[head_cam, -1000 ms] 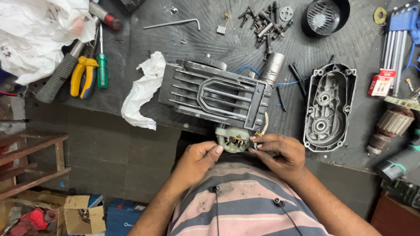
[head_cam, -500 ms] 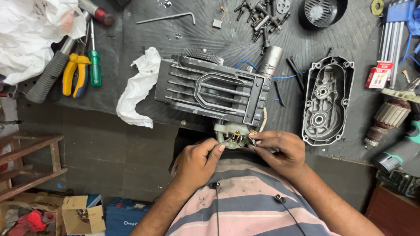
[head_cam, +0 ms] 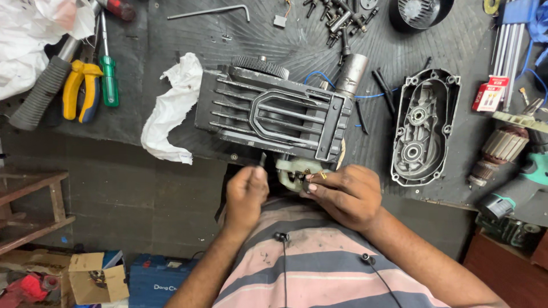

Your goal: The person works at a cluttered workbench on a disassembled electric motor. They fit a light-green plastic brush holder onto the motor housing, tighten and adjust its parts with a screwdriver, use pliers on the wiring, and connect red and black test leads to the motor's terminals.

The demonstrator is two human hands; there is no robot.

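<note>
A black ribbed motor housing [head_cam: 273, 115] lies on the dark work mat in the head view. Just below its near edge, my right hand [head_cam: 342, 193] holds a small pale green plastic part [head_cam: 292, 172] with brass contacts. My left hand [head_cam: 245, 191] is closed beside it, pinching a small thin dark piece [head_cam: 262, 159] that sticks up from the fingers. The two hands are a little apart, both close to my chest.
A grey metal gear cover [head_cam: 422, 126] lies right of the housing, with a copper armature [head_cam: 498, 153] further right. A white rag [head_cam: 171, 105], a green screwdriver [head_cam: 108, 74], yellow pliers [head_cam: 80, 88] and loose screws [head_cam: 337, 20] lie on the mat.
My left hand has pulled away from the green part to the left and now pinches a small dark piece. The view has shifted slightly.
</note>
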